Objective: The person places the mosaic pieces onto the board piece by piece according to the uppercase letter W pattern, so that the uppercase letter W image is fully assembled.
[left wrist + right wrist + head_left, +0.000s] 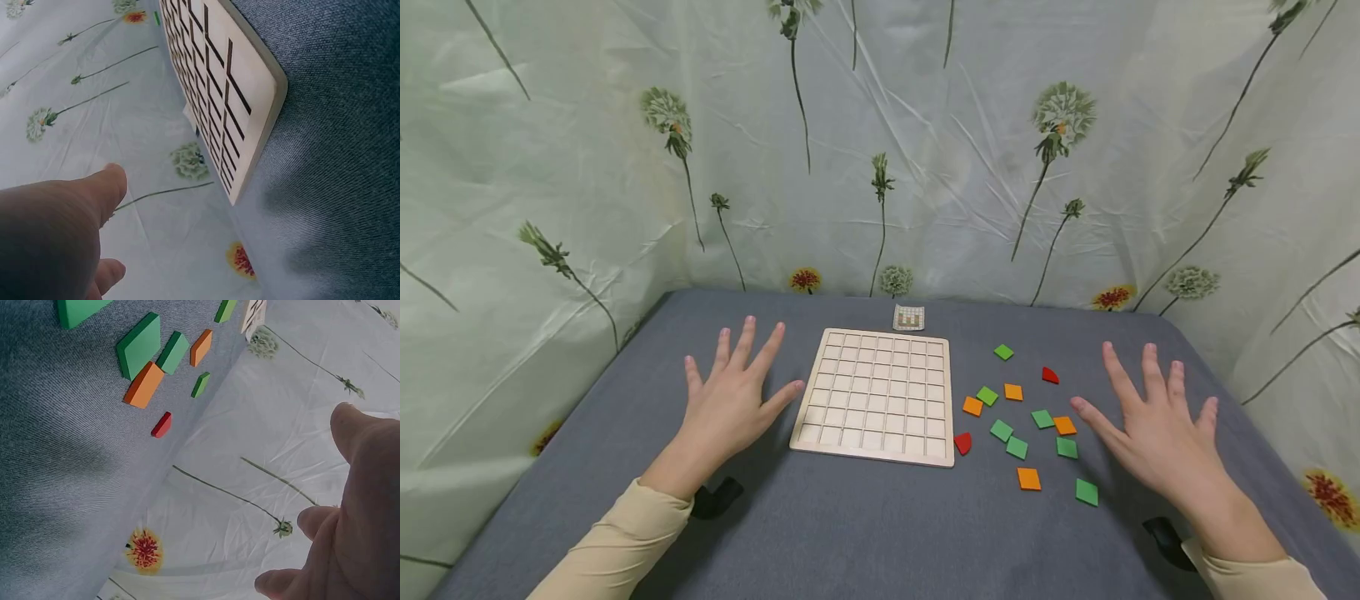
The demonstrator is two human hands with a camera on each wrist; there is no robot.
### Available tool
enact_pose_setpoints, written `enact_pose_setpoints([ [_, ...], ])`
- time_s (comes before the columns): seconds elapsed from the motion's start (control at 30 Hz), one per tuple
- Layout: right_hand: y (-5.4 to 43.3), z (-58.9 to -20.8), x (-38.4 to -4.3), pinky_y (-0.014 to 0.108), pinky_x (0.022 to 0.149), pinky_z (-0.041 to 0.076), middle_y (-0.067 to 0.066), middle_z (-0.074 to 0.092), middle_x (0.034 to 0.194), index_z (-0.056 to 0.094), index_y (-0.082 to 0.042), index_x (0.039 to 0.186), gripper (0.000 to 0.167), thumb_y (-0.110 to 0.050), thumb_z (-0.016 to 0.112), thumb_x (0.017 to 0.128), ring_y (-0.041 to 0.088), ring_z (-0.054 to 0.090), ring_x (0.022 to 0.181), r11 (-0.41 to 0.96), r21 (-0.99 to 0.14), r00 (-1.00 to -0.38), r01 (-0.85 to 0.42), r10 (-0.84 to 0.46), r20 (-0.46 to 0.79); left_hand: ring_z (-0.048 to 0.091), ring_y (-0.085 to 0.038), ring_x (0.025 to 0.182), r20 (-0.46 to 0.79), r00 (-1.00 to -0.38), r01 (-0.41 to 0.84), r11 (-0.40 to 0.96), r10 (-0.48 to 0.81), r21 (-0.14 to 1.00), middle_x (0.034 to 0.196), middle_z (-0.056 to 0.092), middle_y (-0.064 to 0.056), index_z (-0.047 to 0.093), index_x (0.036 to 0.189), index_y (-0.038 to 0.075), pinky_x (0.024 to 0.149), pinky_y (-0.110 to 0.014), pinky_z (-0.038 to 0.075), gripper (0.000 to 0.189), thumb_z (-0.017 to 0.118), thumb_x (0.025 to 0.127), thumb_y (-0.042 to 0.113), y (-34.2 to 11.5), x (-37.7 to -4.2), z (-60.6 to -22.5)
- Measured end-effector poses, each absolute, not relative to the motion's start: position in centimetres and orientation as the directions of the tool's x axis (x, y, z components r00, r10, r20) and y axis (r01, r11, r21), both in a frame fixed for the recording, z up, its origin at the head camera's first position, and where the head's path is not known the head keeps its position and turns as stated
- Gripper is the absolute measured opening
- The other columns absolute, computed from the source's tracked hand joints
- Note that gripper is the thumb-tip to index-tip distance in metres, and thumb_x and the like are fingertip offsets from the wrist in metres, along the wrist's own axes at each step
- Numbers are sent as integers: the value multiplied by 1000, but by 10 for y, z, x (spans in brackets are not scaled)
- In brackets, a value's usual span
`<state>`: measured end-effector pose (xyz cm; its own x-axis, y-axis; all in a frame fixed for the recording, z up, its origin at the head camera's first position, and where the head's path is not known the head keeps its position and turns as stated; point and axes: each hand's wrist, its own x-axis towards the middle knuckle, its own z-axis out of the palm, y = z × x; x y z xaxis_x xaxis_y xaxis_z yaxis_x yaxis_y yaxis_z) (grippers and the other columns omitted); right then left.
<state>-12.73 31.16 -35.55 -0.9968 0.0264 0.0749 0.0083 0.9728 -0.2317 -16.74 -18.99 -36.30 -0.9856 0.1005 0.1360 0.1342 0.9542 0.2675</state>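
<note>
My left hand (730, 408) is spread with straight fingers, held over the table just left of a pale wooden grid board (876, 396). The board lies flat, its square cells bare; in the left wrist view its near corner shows beside my thumb (103, 194). On the other side, my right hand (1168, 442) is also spread, holding nothing, right of a scatter of small flat tiles. Among them are green squares such as a green tile (1086, 492), orange squares such as an orange tile (1028, 479), and two red quarter-round pieces, one a red piece (1050, 376) toward the back.
A small card (909, 317) printed with a grid pattern lies behind the board. Grey cloth covers the table (850, 525). A pale curtain (955, 150) with dandelion prints hangs behind and along the sides. One red piece (963, 443) lies right at the board's right edge.
</note>
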Motion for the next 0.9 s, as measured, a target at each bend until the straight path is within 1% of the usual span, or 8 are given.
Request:
enact_pose_setpoints([
  [0.23,314,-354,-127,96,105,3,38,-7,174,-5,-27,174,96,-75,42,106,73,-1,153,975,-220,-1000,25,25,-5,12,-54,165,120,-985,151,953,123,262,182,10,-18,20,174,30,117,-90,5,89,64,103,61,-190,-168,-367],
  [0.43,315,-354,-130,93,109,8,40,7,173,6,-23,175,94,-75,42,106,73,13,151,974,-226,-999,8,0,-35,18,-54,163,76,-983,180,950,166,254,180,16,-19,22,174,29,118,-89,10,89,65,102,61,-191,-167,-371],
  [0.53,315,-355,-132,91,110,14,41,18,171,13,-20,175,93,-73,45,106,71,21,151,973,-230,-999,-10,-18,-32,21,-54,162,66,-980,200,950,190,239,179,19,-20,25,173,28,119,-88,13,89,66,102,60,-193,-166,-374],
  [0.6,314,-357,-133,89,109,20,41,26,168,19,-18,174,91,-71,48,106,69,28,149,975,-223,-999,-28,-33,-20,23,-54,162,61,-977,211,951,203,227,179,21,-20,26,173,28,119,-87,15,88,66,101,60,-193,-166,-376],
  [0.67,314,-358,-133,87,104,30,40,35,165,26,-15,172,88,-67,51,106,67,37,145,975,-217,-999,-50,-51,0,25,-54,161,54,-975,223,948,216,227,178,23,-20,28,172,27,119,-86,17,88,67,101,60,-193,-166,-378],
  [0.77,314,-360,-135,84,93,42,39,45,158,35,-12,169,82,-63,55,107,66,48,136,974,-210,-997,-78,-76,17,28,-54,160,40,-971,238,943,236,234,177,26,-21,30,172,25,119,-85,21,87,68,101,59,-194,-165,-381],
  [0.83,314,-361,-136,82,88,45,38,49,155,40,-11,167,79,-61,56,107,64,52,133,972,-220,-996,-88,-87,16,31,-54,159,36,-968,250,938,249,239,176,29,-21,32,171,24,118,-85,24,86,69,101,58,-195,-165,-384],
  [0.9,314,-362,-138,81,87,46,37,51,154,43,-11,164,77,-60,57,107,63,53,133,969,-229,-996,-90,-91,5,34,-55,157,30,-965,259,935,260,242,175,31,-21,34,170,24,118,-84,26,86,70,100,58,-196,-164,-388],
])
